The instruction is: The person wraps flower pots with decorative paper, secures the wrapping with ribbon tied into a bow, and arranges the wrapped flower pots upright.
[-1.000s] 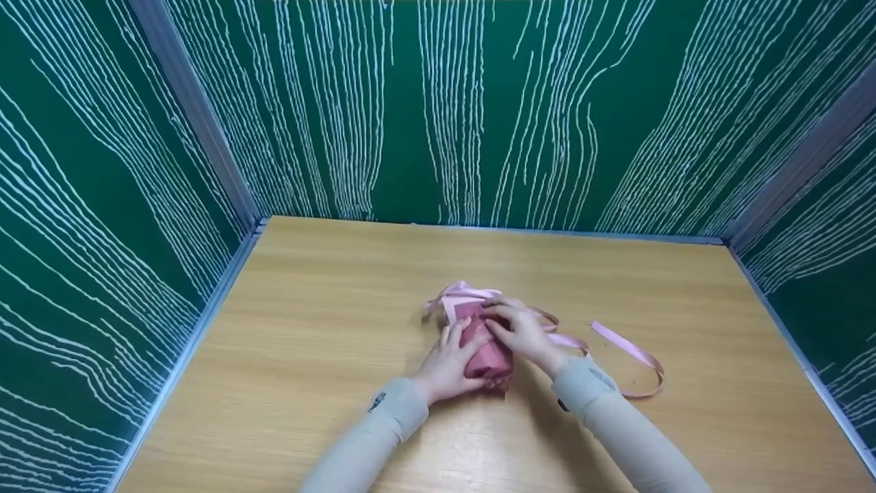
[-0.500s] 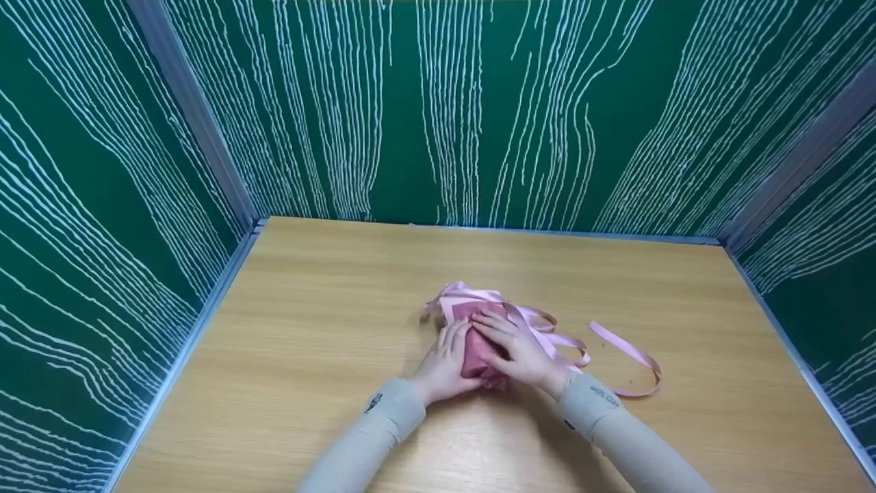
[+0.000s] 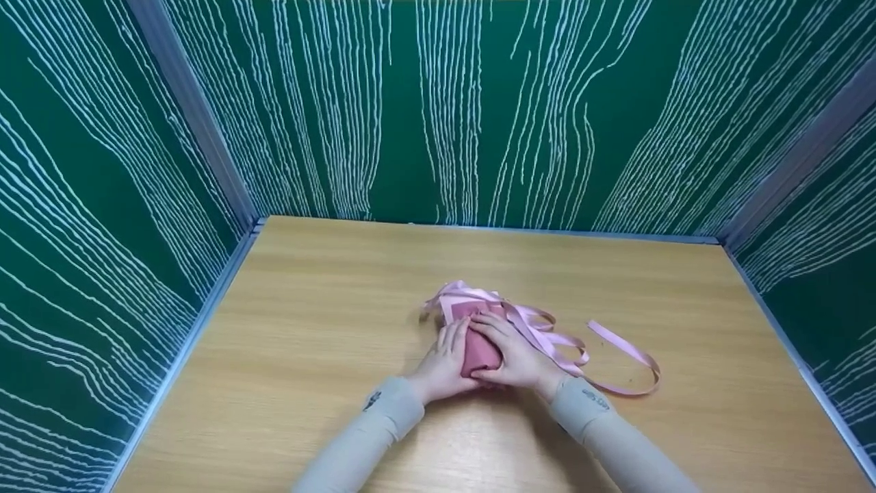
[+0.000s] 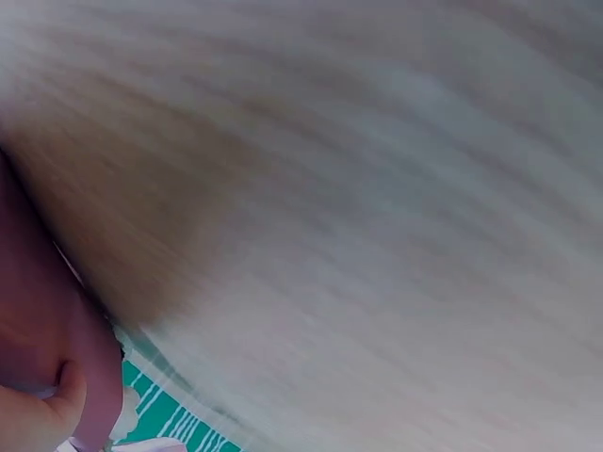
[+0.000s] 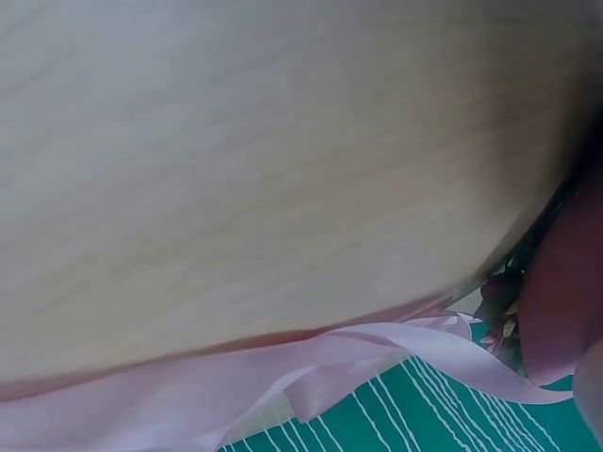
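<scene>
A small bouquet (image 3: 482,352) wrapped in dusky pink paper lies on the table, with a paler pink layer at its far end. My left hand (image 3: 445,366) holds it along the left side. On the opposite side my right hand (image 3: 520,359) grips it, thumb near the close end and fingers over the top. In the left wrist view, fingers (image 4: 38,419) bend against the pink wrapping (image 4: 99,386). Dark red and green flower bits (image 5: 504,306) peek out beyond the paper in the right wrist view. The bouquet's underside is hidden.
A long pink ribbon (image 3: 547,335) crosses the bouquet's far end and trails in loops to the right, passing beside my right wrist. The wooden table (image 3: 328,287) is bounded by green walls (image 3: 397,137) with white wavy lines.
My right hand has gone from picking at the top of the wrapping to lying along its right side, its thumb now nearer the close end. The left hand stays almost still.
</scene>
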The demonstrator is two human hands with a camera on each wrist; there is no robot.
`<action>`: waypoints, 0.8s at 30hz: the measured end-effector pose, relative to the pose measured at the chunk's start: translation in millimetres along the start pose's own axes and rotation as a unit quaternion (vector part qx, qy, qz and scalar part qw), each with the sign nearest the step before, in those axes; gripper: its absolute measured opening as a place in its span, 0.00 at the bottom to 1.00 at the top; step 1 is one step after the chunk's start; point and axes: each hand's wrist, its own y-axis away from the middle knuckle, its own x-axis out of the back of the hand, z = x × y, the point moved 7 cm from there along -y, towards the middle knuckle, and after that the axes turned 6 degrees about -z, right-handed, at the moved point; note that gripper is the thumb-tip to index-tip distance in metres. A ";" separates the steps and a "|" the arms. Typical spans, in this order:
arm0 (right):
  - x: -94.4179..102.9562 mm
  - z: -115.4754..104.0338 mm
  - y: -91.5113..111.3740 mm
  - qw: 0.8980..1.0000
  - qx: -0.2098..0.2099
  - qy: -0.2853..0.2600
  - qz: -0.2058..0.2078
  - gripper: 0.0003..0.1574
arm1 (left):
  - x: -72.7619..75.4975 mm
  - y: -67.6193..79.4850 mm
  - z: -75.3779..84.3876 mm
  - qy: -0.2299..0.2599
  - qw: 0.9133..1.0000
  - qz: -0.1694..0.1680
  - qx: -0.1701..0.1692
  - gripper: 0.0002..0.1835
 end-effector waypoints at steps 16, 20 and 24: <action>2.5 3.2 2.5 0.999 -0.011 -0.003 0.051 0.51 | 42.9 -8.5 -30.5 0.133 0.991 0.011 0.017 0.38; 5.4 3.1 6.3 0.999 -0.013 0.000 0.053 0.51 | 51.7 -20.0 -40.7 0.124 0.990 0.050 0.036 0.32; 5.6 3.1 8.6 0.999 -0.021 0.002 0.043 0.52 | 50.5 -32.8 -50.9 0.129 0.988 0.045 0.072 0.30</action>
